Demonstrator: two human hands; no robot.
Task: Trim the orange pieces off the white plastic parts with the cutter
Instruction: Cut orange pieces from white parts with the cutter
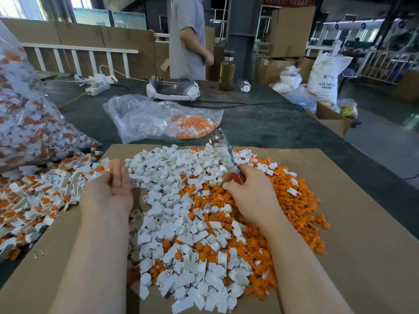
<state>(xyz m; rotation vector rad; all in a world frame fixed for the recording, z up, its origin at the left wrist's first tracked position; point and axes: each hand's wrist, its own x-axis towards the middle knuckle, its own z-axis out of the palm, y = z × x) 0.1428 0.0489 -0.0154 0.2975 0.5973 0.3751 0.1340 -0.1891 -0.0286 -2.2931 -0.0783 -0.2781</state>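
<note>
Writing: a white sack (324, 74) far beyond the right hand reads "ABS RESIN".
Cutter (223, 155): blurred, long axis slanting up and away to the left from the right hand, metal tip pointing toward the clear bag (158, 117); red handles at the palm.
Right hand (248, 189): fingers wrapped around the cutter's handles, forearm angled in from lower right.
Left hand (113, 186): palm up, fingers loosely curled; whether it pinches a small white piece at the fingertips cannot be told.
White plastic parts (179, 211): heaped between and below both hands on cardboard (353, 234).
Orange pieces (301, 200): piled right of the right hand.
Untrimmed parts (34, 196): left of the left hand.
</note>
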